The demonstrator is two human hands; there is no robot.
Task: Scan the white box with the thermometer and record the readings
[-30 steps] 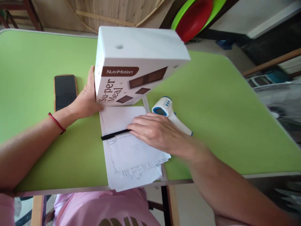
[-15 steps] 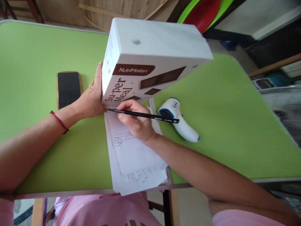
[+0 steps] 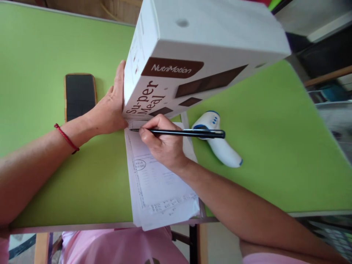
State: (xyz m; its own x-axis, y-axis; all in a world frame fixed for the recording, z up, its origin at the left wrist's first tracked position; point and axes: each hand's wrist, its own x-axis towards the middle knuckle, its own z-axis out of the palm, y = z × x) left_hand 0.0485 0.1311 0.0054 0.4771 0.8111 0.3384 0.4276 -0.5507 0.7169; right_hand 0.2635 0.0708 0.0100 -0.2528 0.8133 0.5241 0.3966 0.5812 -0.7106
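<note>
A tall white NutriMotion Su-per Meal box stands on the table over the far end of some papers. My left hand holds the box at its lower left side; one finger runs up along its edge and the other fingers are mostly hidden. In my right hand is a black pen, gripped between thumb and fingers. Its tip is at the upper left of the printed papers, close under the box and near my left hand. My right wrist rests over the sheets, covering part of them.
A phone with a dark screen lies left of my left hand on the green table. To the right of my right hand lies a white and blue infrared thermometer. The table's near edge runs in front of my body.
The view has come closer to the box, so it looks larger and higher. The pen has turned flatter in my right hand, its tip slightly lower on the paper. My left hand stays at the box.
</note>
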